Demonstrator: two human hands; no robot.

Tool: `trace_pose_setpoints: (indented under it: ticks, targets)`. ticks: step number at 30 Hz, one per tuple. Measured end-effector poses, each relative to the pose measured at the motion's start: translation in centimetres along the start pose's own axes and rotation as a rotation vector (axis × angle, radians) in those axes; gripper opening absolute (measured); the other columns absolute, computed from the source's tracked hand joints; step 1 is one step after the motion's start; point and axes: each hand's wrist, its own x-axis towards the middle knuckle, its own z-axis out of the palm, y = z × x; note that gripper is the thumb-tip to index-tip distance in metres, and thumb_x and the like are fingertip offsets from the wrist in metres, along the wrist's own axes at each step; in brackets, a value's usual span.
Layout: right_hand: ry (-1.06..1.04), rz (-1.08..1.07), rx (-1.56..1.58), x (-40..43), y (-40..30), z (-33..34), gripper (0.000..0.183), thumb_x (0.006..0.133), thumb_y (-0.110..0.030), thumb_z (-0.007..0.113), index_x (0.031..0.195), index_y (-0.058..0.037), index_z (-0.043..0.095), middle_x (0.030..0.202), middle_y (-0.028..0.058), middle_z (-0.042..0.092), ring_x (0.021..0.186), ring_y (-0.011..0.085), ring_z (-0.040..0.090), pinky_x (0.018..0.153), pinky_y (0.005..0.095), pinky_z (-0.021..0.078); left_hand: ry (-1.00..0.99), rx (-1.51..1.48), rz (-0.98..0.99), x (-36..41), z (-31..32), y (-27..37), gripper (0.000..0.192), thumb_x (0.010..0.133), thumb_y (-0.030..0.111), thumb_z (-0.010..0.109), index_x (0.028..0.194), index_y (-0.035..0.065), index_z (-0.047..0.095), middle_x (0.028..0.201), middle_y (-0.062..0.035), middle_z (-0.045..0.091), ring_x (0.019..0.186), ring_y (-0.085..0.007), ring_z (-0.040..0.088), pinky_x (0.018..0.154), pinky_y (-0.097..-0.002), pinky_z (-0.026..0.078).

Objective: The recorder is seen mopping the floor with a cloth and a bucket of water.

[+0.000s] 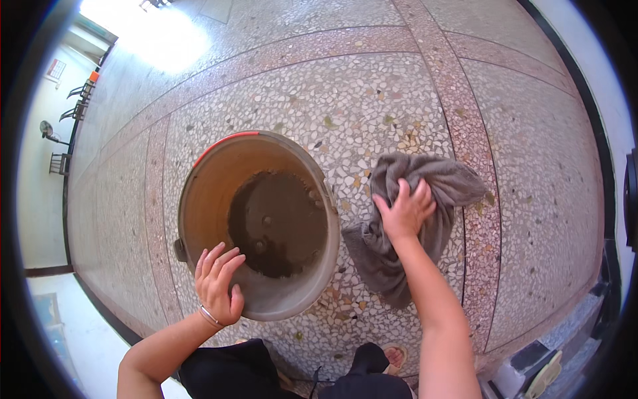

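A large plastic bucket (pixel 199 219) with an orange-brown inner wall stands on the floor in front of me. Dark, murky water (pixel 279 224) lies at its bottom, with a few bubbles on top. My left hand (pixel 219 284) is over the bucket's near left rim, fingers slightly apart and nothing in them; whether it touches the rim I cannot tell. To the right of the bucket a crumpled grey-brown towel (pixel 438 174) is spread on the floor. My right hand (pixel 406 209) lies on top of it with spread fingers, palm down.
The floor is terrazzo (pixel 319 90) with reddish border strips (pixel 468 134). Chairs (pixel 79 102) and a fan (pixel 47 129) stand along the left wall. At the lower right are stone steps (pixel 573 319) and a pale slipper (pixel 543 376). My sandalled foot (pixel 395 356) is close below the towel.
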Motion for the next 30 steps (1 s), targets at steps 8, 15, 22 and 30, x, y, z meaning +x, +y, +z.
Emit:
trace_pose_setpoints:
  ticks: [8,15,22,30]
  targets:
    - [0.116,-0.093,-0.239,8.3,-0.3,2.1,0.035,0.071,-0.027,0.07,0.099,-0.0193,0.05,0.097,0.0028,0.047,0.099,0.0245,0.048,0.073,0.0471,0.0429,0.017,-0.006,-0.046,0.0,-0.1,-0.3,0.052,0.06,0.015,0.049,0.11,0.004,0.058,0.115,-0.0148,0.058,0.118,-0.0359,0.047,0.105,-0.0491,0.03]
    - [0.187,-0.187,-0.132,2.6,2.1,0.0,0.041,0.075,-0.035,0.071,0.105,-0.018,0.05,0.112,0.011,0.047,0.102,0.0306,0.046,0.079,0.0467,0.0365,0.035,-0.027,-0.019,0.0,0.0,-0.3,0.052,0.06,0.015,0.05,0.11,0.005,0.058,0.115,-0.0137,0.059,0.117,-0.0355,0.048,0.104,-0.049,0.031]
    - [-0.134,-0.593,0.099,-15.9,1.6,-0.7,0.046,0.066,-0.033,0.073,0.108,-0.0253,0.057,0.117,0.0099,0.045,0.11,0.0276,0.043,0.087,0.0505,0.032,0.041,-0.038,0.009,-0.2,0.0,-0.5,0.049,0.059,0.014,0.048,0.105,0.0051,0.061,0.112,-0.0129,0.06,0.115,-0.035,0.05,0.102,-0.048,0.033]
    - [-0.164,-0.582,0.158,-16.4,-0.6,0.6,0.048,0.068,-0.028,0.071,0.114,-0.0251,0.058,0.126,0.0078,0.047,0.116,0.0253,0.042,0.089,0.0492,0.0326,0.052,-0.038,0.029,-0.3,0.4,-0.4,0.047,0.06,0.015,0.048,0.103,0.0042,0.062,0.109,-0.0139,0.062,0.113,-0.0354,0.051,0.1,-0.0474,0.035]
